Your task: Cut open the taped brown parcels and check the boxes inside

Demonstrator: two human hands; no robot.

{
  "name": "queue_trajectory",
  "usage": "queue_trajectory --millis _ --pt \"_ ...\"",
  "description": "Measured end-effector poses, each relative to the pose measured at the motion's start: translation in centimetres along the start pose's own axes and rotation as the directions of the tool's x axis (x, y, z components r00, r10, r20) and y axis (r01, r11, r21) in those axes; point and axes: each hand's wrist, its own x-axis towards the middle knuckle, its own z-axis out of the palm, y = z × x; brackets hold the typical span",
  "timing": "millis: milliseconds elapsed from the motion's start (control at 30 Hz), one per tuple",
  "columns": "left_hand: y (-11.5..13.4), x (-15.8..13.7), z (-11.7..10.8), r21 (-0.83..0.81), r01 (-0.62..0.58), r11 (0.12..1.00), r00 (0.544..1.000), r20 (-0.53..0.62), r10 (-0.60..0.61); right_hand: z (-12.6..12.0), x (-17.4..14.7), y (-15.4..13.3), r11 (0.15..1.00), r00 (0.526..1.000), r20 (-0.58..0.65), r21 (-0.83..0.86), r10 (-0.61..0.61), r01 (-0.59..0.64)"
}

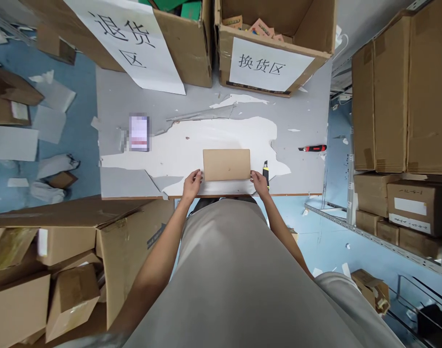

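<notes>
A small flat brown cardboard box (pixel 226 165) lies on the white patch of the worktable, close to its front edge. My left hand (pixel 192 183) is at the left end of the box, fingers curled and closed against its lower left corner. At the opposite end, the closed fingertips of my right hand (pixel 259 182) meet the lower right corner. Just beyond that hand lies a yellow and black utility knife (pixel 266 174). Undersides of both hands and the box's underside are hidden.
A red and black utility knife (pixel 313 148) lies at the table's right. A blurred phone-like screen (pixel 139 132) is at left. Two open cartons with paper signs (pixel 271 65) stand at the back. A large carton of boxes (pixel 134 251) is lower left; shelved cartons (pixel 391 96) stand right.
</notes>
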Motion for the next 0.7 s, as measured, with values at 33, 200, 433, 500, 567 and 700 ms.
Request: queue_trajectory --millis 33,200,433,500,567,700 --pt "-0.3 -0.2 -0.2 0.017 0.005 1.000 1.000 -0.005 -0.005 -0.1 -0.2 0.3 1.000 1.000 0.000 0.002 0.008 -0.008" --pt "-0.5 -1.6 -0.7 0.048 -0.025 0.999 0.998 0.061 0.022 0.1 -1.6 0.6 1.000 1.000 0.021 -0.011 -0.007 0.007" --pt "2.3 -2.7 -1.5 -0.005 -0.152 0.988 0.988 0.036 0.152 -0.6 -2.4 -1.7 0.996 0.994 -0.058 -0.012 -0.094 0.093" --pt "3.4 -2.6 -2.0 -0.021 -0.225 0.974 0.974 0.012 0.225 -1.2 -2.2 -2.8 0.990 0.984 -0.110 -0.025 -0.138 0.136" --pt "4.2 -2.2 -2.2 -0.022 -0.262 0.965 0.965 -0.009 0.262 -1.6 -1.9 -3.8 0.986 0.979 -0.124 -0.037 -0.163 0.160" --pt "5.1 -1.2 -2.0 0.002 -0.200 0.980 0.980 -0.012 0.200 -1.6 -1.2 -5.0 0.990 0.985 -0.123 -0.082 -0.125 0.115"
